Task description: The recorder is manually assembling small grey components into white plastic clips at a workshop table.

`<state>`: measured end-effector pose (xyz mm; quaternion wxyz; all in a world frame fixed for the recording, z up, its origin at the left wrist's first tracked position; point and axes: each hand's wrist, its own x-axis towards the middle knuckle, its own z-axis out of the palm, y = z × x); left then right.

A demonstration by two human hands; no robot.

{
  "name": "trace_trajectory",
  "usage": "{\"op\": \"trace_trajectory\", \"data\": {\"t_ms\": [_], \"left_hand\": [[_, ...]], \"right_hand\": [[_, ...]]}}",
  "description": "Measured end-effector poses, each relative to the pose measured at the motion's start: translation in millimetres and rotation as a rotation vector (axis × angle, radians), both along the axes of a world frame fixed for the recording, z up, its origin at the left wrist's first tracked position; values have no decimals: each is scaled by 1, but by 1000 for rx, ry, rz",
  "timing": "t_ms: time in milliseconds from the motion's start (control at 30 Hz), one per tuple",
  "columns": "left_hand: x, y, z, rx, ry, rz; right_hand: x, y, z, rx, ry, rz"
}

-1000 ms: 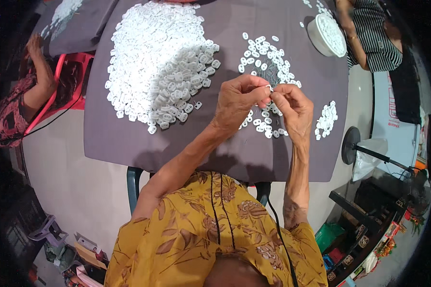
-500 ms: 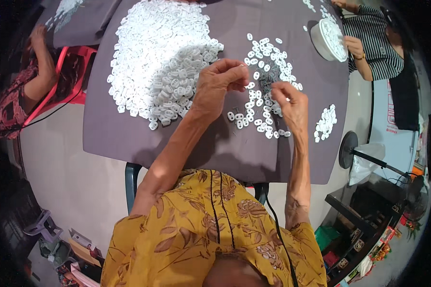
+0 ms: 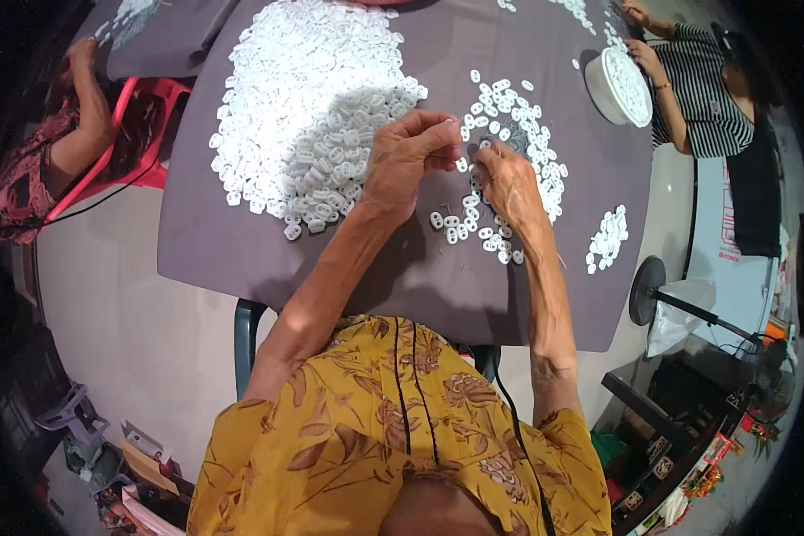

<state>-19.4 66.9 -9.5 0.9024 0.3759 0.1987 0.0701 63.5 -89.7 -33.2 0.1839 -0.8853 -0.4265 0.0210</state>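
Observation:
My left hand (image 3: 405,161) is raised over the table between two groups of white pieces, thumb and fingers pinched together. Whatever sits in that pinch is too small to make out. Close by on its right, my right hand (image 3: 511,181) bends down over a loose scatter of small white oval plastic pieces with two holes (image 3: 454,234), its fingertips pressed together and their contents hidden. Thin grey nails (image 3: 520,134) lie in a heap amid the scatter, partly covered by my right hand. Left of my left hand spreads a big heap of the same white pieces (image 3: 317,98).
A small group of white pieces (image 3: 607,239) lies near the right edge of the grey-covered table (image 3: 375,277). Farther back, a co-worker in a striped top (image 3: 710,98) reaches to a white tub of pieces (image 3: 618,87). Another person's arm (image 3: 89,107) shows beside a red chair (image 3: 143,134).
My right hand has moved left, nearer my left fingertips and over the nails and loose pieces. My left hand keeps its pinch in nearly the same spot. The view has shifted slightly.

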Motion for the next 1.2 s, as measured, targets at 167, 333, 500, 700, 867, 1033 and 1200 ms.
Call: {"op": "trace_trajectory", "data": {"t_ms": [167,333,500,700,867,1033,1200], "left_hand": [[1,-7,1,-3,-26,-25],[-1,-18,10,7,-47,-73],[-4,-33,31,61,-85,-158],[-6,-35,37,53,-142,-161],[-3,-37,37,93,-193,-166],[-2,-39,38,108,-178,-170],[-3,-38,34,39,-168,-201]], "right_hand": [[-7,-8,6,180,173,-92],[1,-19,37,973,1066,-435],[-4,-25,56,1222,1291,-296],[-16,-21,68,1197,1262,-246],[-25,-17,86,1103,1101,-299],[-25,-19,88,955,889,-284],[-28,-21,90,852,887,-245]]}}
